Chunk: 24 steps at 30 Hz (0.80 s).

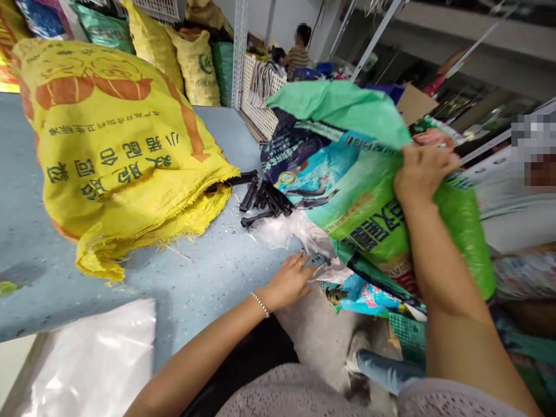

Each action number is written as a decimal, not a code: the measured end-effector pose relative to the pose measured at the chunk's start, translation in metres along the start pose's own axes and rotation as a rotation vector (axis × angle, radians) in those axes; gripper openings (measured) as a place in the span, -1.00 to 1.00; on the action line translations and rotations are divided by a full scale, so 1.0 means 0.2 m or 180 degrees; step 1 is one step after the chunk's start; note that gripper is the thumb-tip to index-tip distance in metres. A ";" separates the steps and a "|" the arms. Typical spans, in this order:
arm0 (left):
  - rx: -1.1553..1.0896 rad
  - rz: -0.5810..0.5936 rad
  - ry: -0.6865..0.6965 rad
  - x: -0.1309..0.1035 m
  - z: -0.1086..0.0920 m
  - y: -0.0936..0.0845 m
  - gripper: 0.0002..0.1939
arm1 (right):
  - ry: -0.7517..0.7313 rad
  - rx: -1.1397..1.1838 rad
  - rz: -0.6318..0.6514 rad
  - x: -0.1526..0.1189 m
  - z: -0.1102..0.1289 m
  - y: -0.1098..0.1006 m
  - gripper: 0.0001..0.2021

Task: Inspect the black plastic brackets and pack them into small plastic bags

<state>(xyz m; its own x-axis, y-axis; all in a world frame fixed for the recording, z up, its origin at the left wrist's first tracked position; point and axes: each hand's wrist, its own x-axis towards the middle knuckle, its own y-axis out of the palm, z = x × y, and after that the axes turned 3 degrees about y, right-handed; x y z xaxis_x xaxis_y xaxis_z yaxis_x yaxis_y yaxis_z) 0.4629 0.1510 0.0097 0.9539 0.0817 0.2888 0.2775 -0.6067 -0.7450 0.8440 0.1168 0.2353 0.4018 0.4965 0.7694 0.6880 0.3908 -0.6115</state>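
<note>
My right hand [421, 174] is closed on the upper part of a large green and blue printed bag [356, 191] at the table's right edge. My left hand [292, 279], with a bracelet at the wrist, lies on the blue table [208, 295] with its fingers apart, beside a clear plastic bag [278, 229]. Several black plastic parts [263, 200] lie in a small pile between the green bag and a big yellow woven sack [130, 150]. The yellow sack lies on its side, its frayed mouth toward the black parts.
White plastic sheets [99, 365] lie at the table's near left. More filled sacks [195, 66] stand behind the table. A metal rack post [239, 55] rises at the far edge. Farther back a person [299, 52] is near a white basket [260, 119].
</note>
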 end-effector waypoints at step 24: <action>0.0791 -0.0877 -0.1471 -0.47 0.41 -0.71 -0.49 | -0.2235 0.1829 0.0990 -0.65 0.79 -0.23 -0.67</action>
<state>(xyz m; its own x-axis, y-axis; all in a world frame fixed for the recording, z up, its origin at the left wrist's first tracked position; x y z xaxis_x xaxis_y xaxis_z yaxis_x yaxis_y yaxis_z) 0.3426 0.2947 0.0397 0.7783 0.5797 0.2412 0.4873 -0.3155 -0.8143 0.6641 0.1566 0.1352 -0.0660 0.9203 0.3855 0.1349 0.3910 -0.9104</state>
